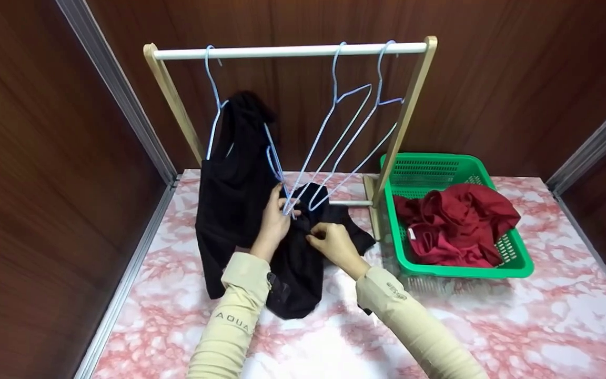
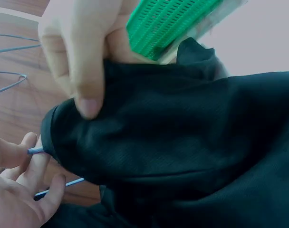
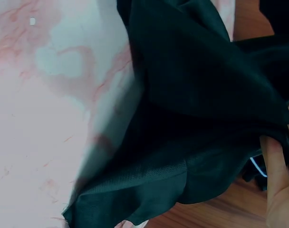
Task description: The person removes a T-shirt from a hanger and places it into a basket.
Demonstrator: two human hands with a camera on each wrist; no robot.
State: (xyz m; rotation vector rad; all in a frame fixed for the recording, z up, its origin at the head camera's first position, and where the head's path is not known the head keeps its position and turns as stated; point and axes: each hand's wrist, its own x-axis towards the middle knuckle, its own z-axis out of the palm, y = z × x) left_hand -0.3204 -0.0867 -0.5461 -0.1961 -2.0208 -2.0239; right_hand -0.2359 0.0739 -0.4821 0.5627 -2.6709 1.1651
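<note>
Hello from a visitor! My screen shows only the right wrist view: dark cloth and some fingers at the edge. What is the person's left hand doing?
Observer: In the left wrist view, the left hand pinches a blue hanger at the edge of the black cloth.

Visitor: Are there other fabrics nearby?

Observer: Yes, the head view shows red cloth heaped in a green basket.

Visitor: And is anything hanging up?

Observer: Yes, a black garment hangs from the leftmost hanger on the white bar.
</note>
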